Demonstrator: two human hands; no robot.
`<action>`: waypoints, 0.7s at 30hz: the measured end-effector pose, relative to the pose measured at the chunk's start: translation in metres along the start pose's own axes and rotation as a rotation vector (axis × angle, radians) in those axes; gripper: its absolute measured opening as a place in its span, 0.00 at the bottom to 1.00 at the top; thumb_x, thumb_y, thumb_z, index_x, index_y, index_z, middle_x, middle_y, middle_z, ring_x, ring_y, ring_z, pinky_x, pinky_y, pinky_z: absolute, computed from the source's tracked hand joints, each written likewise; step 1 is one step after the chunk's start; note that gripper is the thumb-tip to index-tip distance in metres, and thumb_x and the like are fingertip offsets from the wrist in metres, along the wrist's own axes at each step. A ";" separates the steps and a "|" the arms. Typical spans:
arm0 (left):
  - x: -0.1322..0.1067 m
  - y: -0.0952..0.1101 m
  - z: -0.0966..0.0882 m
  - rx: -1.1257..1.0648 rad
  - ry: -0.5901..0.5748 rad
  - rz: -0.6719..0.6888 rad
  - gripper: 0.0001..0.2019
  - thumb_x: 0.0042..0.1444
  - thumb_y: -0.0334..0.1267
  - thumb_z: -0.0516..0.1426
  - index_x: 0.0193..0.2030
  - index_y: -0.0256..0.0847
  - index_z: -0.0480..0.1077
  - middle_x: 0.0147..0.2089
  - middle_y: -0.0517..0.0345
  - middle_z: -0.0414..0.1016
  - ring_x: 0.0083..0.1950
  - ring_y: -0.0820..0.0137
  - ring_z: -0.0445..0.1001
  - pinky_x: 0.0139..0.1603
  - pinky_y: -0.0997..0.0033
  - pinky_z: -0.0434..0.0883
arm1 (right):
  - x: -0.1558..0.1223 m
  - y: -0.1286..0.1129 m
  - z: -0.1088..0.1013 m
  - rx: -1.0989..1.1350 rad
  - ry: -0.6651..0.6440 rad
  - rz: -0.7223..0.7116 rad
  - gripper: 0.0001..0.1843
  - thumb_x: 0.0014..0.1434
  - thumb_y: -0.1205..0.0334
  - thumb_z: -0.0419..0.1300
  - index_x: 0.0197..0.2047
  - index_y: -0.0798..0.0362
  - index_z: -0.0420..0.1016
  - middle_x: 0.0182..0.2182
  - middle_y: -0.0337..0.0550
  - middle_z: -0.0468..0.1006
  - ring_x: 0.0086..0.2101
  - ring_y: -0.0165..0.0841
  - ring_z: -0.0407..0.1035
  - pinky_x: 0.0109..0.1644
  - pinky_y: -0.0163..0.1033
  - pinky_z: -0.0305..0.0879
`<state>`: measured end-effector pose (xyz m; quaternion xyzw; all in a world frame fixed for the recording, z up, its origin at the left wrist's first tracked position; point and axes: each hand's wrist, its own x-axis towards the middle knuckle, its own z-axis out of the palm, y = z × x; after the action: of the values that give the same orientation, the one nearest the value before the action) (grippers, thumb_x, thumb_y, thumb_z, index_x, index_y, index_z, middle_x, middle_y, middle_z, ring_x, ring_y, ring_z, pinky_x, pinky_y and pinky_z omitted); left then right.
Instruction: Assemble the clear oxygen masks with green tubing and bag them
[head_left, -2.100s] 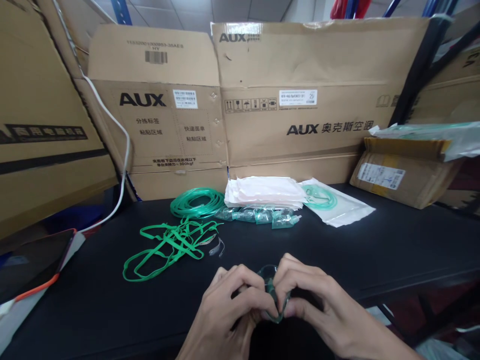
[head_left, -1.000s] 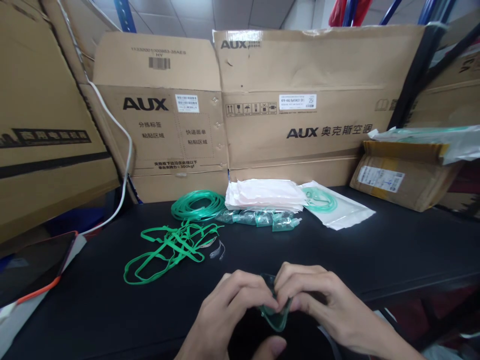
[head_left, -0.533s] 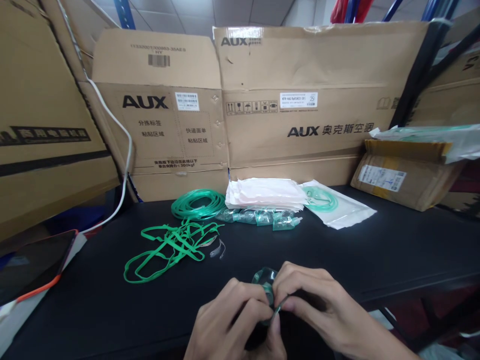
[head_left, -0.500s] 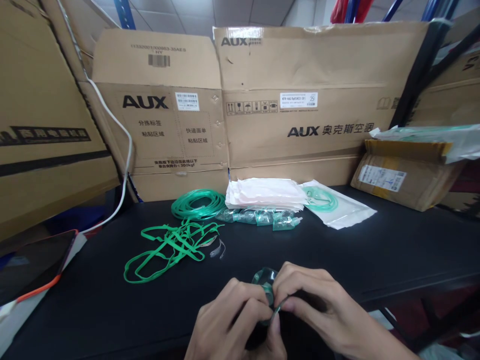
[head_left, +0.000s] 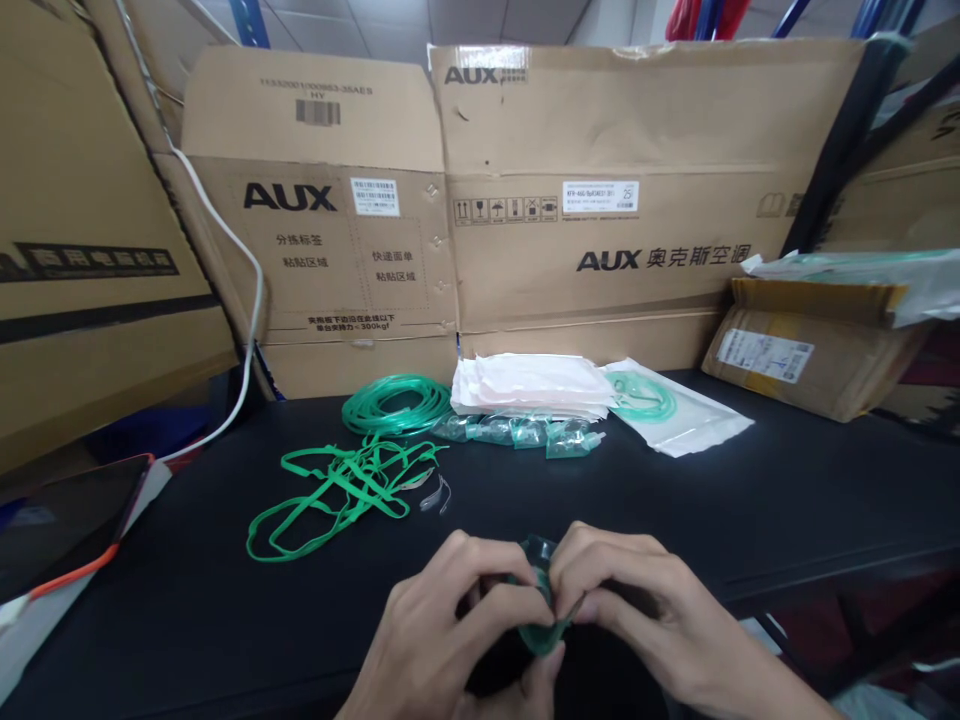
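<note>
Close to the front edge of the black table, my two hands hold a translucent green oxygen mask [head_left: 541, 640] between them. My left hand [head_left: 469, 620] pinches its left side, with the thumb underneath and bent fingers above. On the other side, the fingertips and thumb of my right hand [head_left: 637, 600] are closed on the mask's edge. Fingers cover much of it. Beyond my hands lie tangled green elastic straps [head_left: 346, 492] and a few small thin metal-looking strips [head_left: 433, 496]. Several clear green masks [head_left: 571, 440] sit in a row farther back.
Coiled green tubing [head_left: 358, 412] lies beside stacked white pouches [head_left: 532, 382]. An opened pouch [head_left: 697, 435] holds tubing. A cardboard box [head_left: 847, 365] stands at right, cardboard panels [head_left: 510, 270] behind. At left are a dark-screened device [head_left: 67, 530] and a white cable [head_left: 259, 290].
My left hand has shifted slightly left and its thumb has lowered. The mask has turned, so more of its lower green edge shows between my hands. My right hand has hardly moved.
</note>
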<state>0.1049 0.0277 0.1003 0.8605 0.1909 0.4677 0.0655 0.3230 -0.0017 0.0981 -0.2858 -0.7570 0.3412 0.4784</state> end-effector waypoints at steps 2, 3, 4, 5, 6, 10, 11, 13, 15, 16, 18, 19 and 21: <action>0.003 -0.002 -0.005 -0.079 -0.071 -0.035 0.10 0.59 0.30 0.66 0.45 0.45 0.75 0.46 0.57 0.78 0.42 0.69 0.78 0.42 0.72 0.77 | -0.001 -0.001 -0.001 0.029 0.004 0.024 0.07 0.71 0.61 0.62 0.40 0.52 0.80 0.36 0.42 0.79 0.38 0.33 0.72 0.45 0.38 0.67; 0.004 -0.003 -0.007 -0.118 -0.097 -0.037 0.09 0.61 0.33 0.66 0.47 0.45 0.74 0.47 0.57 0.79 0.44 0.68 0.79 0.45 0.72 0.77 | -0.001 -0.001 -0.002 0.043 0.009 0.040 0.06 0.68 0.59 0.65 0.40 0.52 0.80 0.37 0.42 0.79 0.39 0.33 0.73 0.45 0.39 0.68; 0.005 -0.004 -0.008 -0.158 -0.116 -0.037 0.07 0.63 0.36 0.65 0.47 0.45 0.74 0.46 0.57 0.80 0.45 0.69 0.79 0.46 0.73 0.77 | -0.001 -0.002 -0.002 0.054 0.012 0.054 0.06 0.66 0.59 0.68 0.40 0.52 0.80 0.37 0.42 0.78 0.39 0.34 0.73 0.45 0.40 0.68; 0.006 -0.005 -0.009 -0.200 -0.127 -0.036 0.06 0.66 0.38 0.64 0.47 0.45 0.73 0.45 0.58 0.80 0.45 0.70 0.80 0.47 0.74 0.77 | 0.000 -0.002 -0.002 0.063 0.015 0.064 0.06 0.64 0.59 0.70 0.39 0.52 0.80 0.36 0.42 0.78 0.38 0.34 0.72 0.45 0.40 0.68; 0.007 -0.005 -0.009 -0.240 -0.129 -0.039 0.05 0.67 0.39 0.62 0.47 0.45 0.73 0.44 0.59 0.80 0.45 0.70 0.80 0.47 0.75 0.77 | 0.000 -0.002 -0.002 0.070 0.017 0.069 0.06 0.63 0.60 0.71 0.39 0.52 0.80 0.36 0.42 0.78 0.38 0.34 0.72 0.44 0.40 0.68; 0.007 -0.007 -0.007 -0.340 -0.134 -0.065 0.03 0.72 0.37 0.57 0.45 0.45 0.72 0.40 0.60 0.79 0.42 0.72 0.80 0.46 0.76 0.76 | 0.004 -0.003 -0.002 0.098 0.001 0.039 0.04 0.65 0.64 0.68 0.36 0.53 0.82 0.33 0.41 0.79 0.37 0.32 0.71 0.43 0.38 0.67; 0.007 -0.007 -0.006 -0.351 -0.138 -0.076 0.03 0.72 0.36 0.57 0.44 0.44 0.72 0.40 0.59 0.78 0.42 0.72 0.79 0.46 0.77 0.76 | 0.005 -0.003 -0.002 0.103 -0.004 0.033 0.05 0.65 0.66 0.68 0.35 0.53 0.82 0.33 0.41 0.79 0.36 0.32 0.71 0.43 0.38 0.67; 0.008 -0.007 -0.006 -0.366 -0.151 -0.103 0.03 0.71 0.35 0.57 0.44 0.44 0.72 0.40 0.59 0.77 0.41 0.73 0.79 0.44 0.78 0.75 | 0.006 -0.003 -0.002 0.113 -0.010 0.029 0.06 0.65 0.67 0.68 0.34 0.53 0.82 0.32 0.41 0.79 0.36 0.31 0.71 0.43 0.38 0.67; 0.008 -0.006 -0.006 -0.369 -0.157 -0.128 0.03 0.71 0.35 0.57 0.44 0.44 0.71 0.41 0.59 0.76 0.41 0.73 0.78 0.42 0.78 0.75 | 0.006 -0.003 -0.002 0.126 -0.008 0.027 0.05 0.63 0.68 0.69 0.33 0.53 0.83 0.31 0.40 0.79 0.36 0.32 0.71 0.42 0.37 0.67; 0.008 -0.006 -0.006 -0.370 -0.158 -0.130 0.03 0.71 0.35 0.57 0.44 0.44 0.71 0.41 0.59 0.76 0.41 0.73 0.78 0.42 0.78 0.74 | 0.005 -0.003 -0.002 0.135 -0.005 0.025 0.05 0.63 0.68 0.70 0.34 0.53 0.83 0.31 0.40 0.79 0.36 0.32 0.71 0.42 0.38 0.67; 0.007 -0.006 -0.007 -0.370 -0.162 -0.136 0.03 0.71 0.35 0.56 0.44 0.44 0.71 0.41 0.59 0.75 0.40 0.72 0.77 0.42 0.78 0.74 | 0.005 -0.003 -0.004 0.151 -0.010 0.027 0.04 0.63 0.69 0.70 0.35 0.53 0.84 0.32 0.41 0.80 0.36 0.32 0.72 0.42 0.38 0.67; 0.006 -0.006 -0.007 -0.369 -0.164 -0.139 0.03 0.71 0.34 0.56 0.44 0.44 0.71 0.41 0.59 0.75 0.40 0.72 0.77 0.42 0.78 0.74 | 0.005 -0.003 -0.004 0.152 -0.018 0.030 0.04 0.63 0.69 0.69 0.35 0.53 0.84 0.32 0.41 0.80 0.37 0.32 0.72 0.42 0.38 0.68; 0.004 -0.005 -0.008 -0.373 -0.170 -0.141 0.03 0.71 0.33 0.57 0.43 0.44 0.71 0.41 0.59 0.74 0.39 0.72 0.76 0.41 0.77 0.74 | 0.005 -0.003 -0.005 0.152 -0.035 0.030 0.05 0.65 0.70 0.67 0.37 0.53 0.84 0.33 0.41 0.80 0.37 0.31 0.72 0.42 0.37 0.68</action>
<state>0.0987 0.0337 0.1065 0.8544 0.1544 0.4150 0.2718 0.3255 0.0010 0.1047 -0.2539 -0.7328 0.4096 0.4804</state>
